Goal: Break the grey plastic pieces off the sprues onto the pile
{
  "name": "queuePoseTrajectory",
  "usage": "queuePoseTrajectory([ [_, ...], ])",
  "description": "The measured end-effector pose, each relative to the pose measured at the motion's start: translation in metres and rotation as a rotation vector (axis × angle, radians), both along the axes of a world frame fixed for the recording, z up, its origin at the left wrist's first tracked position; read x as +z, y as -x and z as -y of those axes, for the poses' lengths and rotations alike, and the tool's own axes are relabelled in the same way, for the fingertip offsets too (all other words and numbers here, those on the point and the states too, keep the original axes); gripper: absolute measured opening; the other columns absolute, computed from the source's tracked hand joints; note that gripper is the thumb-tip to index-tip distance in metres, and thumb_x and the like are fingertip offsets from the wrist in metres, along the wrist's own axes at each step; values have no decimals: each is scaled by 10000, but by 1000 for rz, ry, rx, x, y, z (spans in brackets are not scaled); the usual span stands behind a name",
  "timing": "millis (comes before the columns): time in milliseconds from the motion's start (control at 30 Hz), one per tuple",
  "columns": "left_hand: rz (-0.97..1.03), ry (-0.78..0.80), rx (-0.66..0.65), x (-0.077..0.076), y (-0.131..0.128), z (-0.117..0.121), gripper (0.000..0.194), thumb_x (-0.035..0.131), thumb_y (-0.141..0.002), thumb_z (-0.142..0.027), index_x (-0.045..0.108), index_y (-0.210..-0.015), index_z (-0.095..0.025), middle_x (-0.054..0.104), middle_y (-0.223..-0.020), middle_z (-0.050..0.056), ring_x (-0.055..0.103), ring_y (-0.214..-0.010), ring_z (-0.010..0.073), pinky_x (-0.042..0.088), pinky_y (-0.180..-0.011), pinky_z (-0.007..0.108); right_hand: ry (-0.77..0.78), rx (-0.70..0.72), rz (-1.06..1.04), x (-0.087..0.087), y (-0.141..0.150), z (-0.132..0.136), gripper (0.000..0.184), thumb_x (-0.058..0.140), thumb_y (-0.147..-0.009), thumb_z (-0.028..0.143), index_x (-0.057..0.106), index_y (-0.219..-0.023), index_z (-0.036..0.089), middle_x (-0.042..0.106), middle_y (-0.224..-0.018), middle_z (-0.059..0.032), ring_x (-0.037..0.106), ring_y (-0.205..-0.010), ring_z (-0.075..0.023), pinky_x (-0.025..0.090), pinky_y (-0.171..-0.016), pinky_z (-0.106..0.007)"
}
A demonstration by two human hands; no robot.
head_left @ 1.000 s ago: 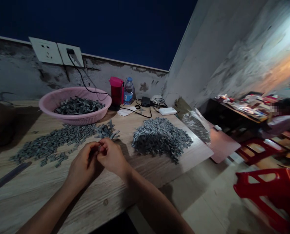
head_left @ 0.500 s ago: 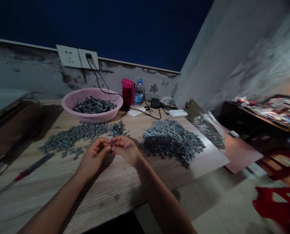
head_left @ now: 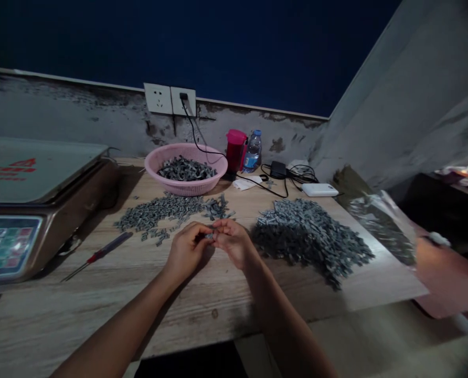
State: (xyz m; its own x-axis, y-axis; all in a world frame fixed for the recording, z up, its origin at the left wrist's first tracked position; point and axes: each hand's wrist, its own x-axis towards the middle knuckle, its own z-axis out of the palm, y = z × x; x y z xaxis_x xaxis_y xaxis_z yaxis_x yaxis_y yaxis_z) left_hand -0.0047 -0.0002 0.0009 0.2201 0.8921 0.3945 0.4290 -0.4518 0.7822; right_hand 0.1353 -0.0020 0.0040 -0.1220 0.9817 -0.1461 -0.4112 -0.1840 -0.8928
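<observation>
My left hand [head_left: 189, 249] and my right hand [head_left: 234, 242] meet fingertip to fingertip above the wooden table [head_left: 171, 310]. Between them they pinch a small grey piece [head_left: 209, 235], mostly hidden by the fingers. Just beyond the hands lies a small heap of longer grey strips [head_left: 217, 207]. To its left spreads a loose pile of small grey pieces [head_left: 155, 214]. A larger mound of similar grey pieces [head_left: 316, 231] sits right of my right hand. Behind, a pink plastic basket [head_left: 187, 187] holds many grey strips.
A screwdriver [head_left: 108, 248] lies left of my hands, near a weighing scale [head_left: 41, 178]. At the back stand a pink-lidded cup [head_left: 235, 152] and a water bottle [head_left: 253, 152]. Cables, a black adapter [head_left: 278, 170] and a white device [head_left: 319, 189] are at the back right.
The view has swung left, so the scale now shows and everything sits further right. Both hands stay together at the small piece, with a slight shift of the fingers.
</observation>
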Motion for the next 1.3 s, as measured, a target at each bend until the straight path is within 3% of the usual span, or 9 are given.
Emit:
queuePoseTrajectory([
  [167, 120, 117, 34, -7, -2, 0, 72, 587, -719, -174, 609, -787, -177, 645, -825, 29, 596, -752, 160, 471, -691, 282, 27, -21, -16, 0, 0, 0, 302, 683, -544, 166, 536, -808, 168, 596, -622, 32, 574, -563, -114, 452, -615, -268],
  [433, 213, 183, 41, -5, 2, -5, 92, 574, -722, -185, 635, -790, -172, 662, -782, 24, 603, -717, 157, 469, -688, 278, 5, 23, -55, 3, -6, -1, 325, 746, -568, 195, 570, -839, 160, 613, -719, 9, 616, -700, -135, 490, -754, -337],
  [833, 367, 398, -111, 7, 1, -5, 154, 586, -746, -290, 640, -763, -147, 647, -706, 21, 557, -633, 130, 439, -599, 239, -128, 20, 125, 3, -6, -3, 265, 728, -596, 232, 632, -831, 157, 617, -710, -4, 579, -650, -119, 492, -655, -262],
  [1067, 363, 356, -125, 6, 1, -3, 157, 550, -787, -297, 616, -823, -159, 620, -723, 5, 538, -658, 121, 412, -612, 225, -140, 5, 138, 5, -5, -3, 215, 721, -590, 220, 622, -769, 150, 618, -680, -2, 552, -601, -100, 458, -608, -235],
  [1300, 294, 313, -71, 9, 1, -2, 154, 544, -783, -296, 611, -733, -166, 574, -644, -8, 499, -610, 124, 382, -587, 230, -160, -82, 194, 4, -2, 0, 212, 677, -641, 238, 589, -819, 165, 584, -681, 7, 547, -603, -110, 462, -628, -255],
])
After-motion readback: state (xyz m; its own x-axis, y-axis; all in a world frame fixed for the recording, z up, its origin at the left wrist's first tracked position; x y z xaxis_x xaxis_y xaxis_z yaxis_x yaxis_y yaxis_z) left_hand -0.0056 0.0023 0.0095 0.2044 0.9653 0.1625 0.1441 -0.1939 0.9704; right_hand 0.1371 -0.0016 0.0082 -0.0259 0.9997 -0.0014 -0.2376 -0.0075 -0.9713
